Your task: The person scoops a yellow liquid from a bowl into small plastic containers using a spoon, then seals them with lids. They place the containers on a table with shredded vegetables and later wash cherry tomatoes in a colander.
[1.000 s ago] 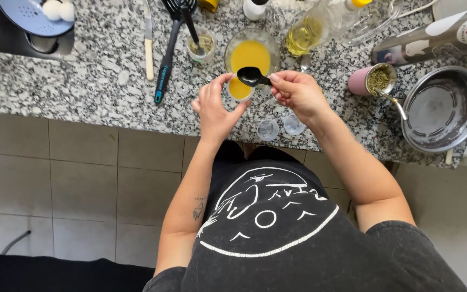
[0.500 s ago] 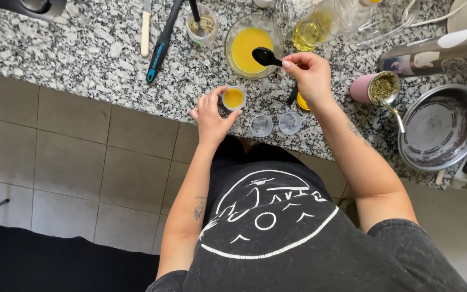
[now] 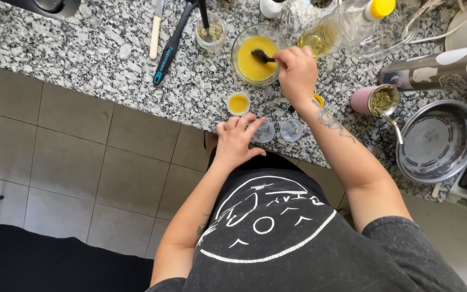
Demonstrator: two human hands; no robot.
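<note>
Spoon work at the counter: the right hand [image 3: 297, 70] is pinched shut round the handle of a black spoon [image 3: 262, 55], whose bowl sits dipped in the yellow liquid of the glass bowl [image 3: 255, 55]. That bowl stands on the speckled granite counter [image 3: 82, 48], at about twelve o'clock from the person's body.

Down at seven o'clock from the bowl sits a small cup [image 3: 238, 103] filled with the same yellow. The left hand [image 3: 235, 141] lies at the counter's near edge, just at six o'clock from that cup, fingers loosely spread and holding nothing; its fingertips come close to an empty clear cup [image 3: 266, 131], with a second clear cup [image 3: 291, 130] right beside that at three o'clock.

Round the edges: an oil bottle [image 3: 341, 27] with a yellow cap lies tilted at two o'clock from the bowl, a pink cup of green herbs [image 3: 375, 100] stands at four o'clock, and a round metal pan [image 3: 439, 141] rests further right. Long black utensils [image 3: 171, 46] lie at nine o'clock.
</note>
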